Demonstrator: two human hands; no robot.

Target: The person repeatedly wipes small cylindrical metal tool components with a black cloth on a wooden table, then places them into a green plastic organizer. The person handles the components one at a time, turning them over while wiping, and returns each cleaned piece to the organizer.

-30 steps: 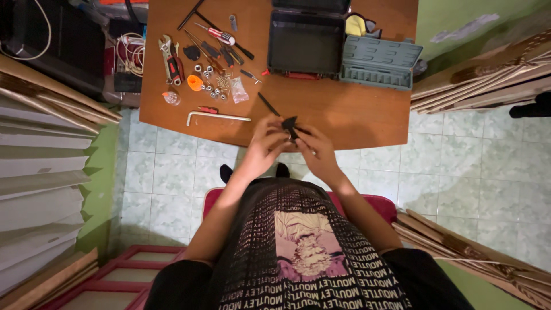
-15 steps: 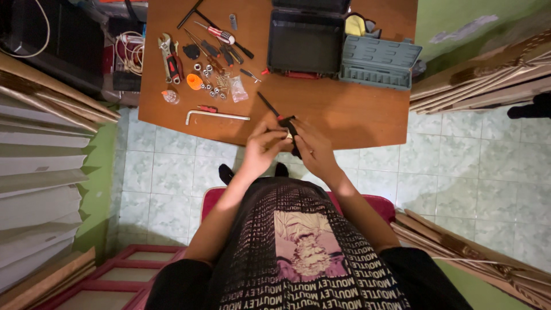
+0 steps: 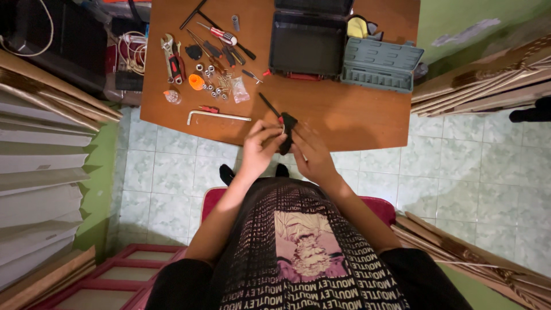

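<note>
Over the near edge of a brown wooden table (image 3: pixel 344 115), both my hands grip one small black part (image 3: pixel 286 133). My left hand (image 3: pixel 259 148) pinches its left side with thumb and fingers. My right hand (image 3: pixel 310 156) holds it from the right and below. A thin black tool with a red tip (image 3: pixel 269 105) lies on the table just beyond my fingers. What the black part is stays unclear, since my fingers cover most of it.
A silver L-shaped key (image 3: pixel 217 117), a red-handled wrench (image 3: pixel 172 57), screwdrivers (image 3: pixel 221 35), nuts and a small bag of screws (image 3: pixel 238 90) lie at the table's left. An open dark tool case (image 3: pixel 307 40) and grey bit tray (image 3: pixel 380 64) stand at the back. Tiled floor lies below.
The black part has turned from lying flat between my fingertips to standing more upright. Both hands shifted slightly left and closer together.
</note>
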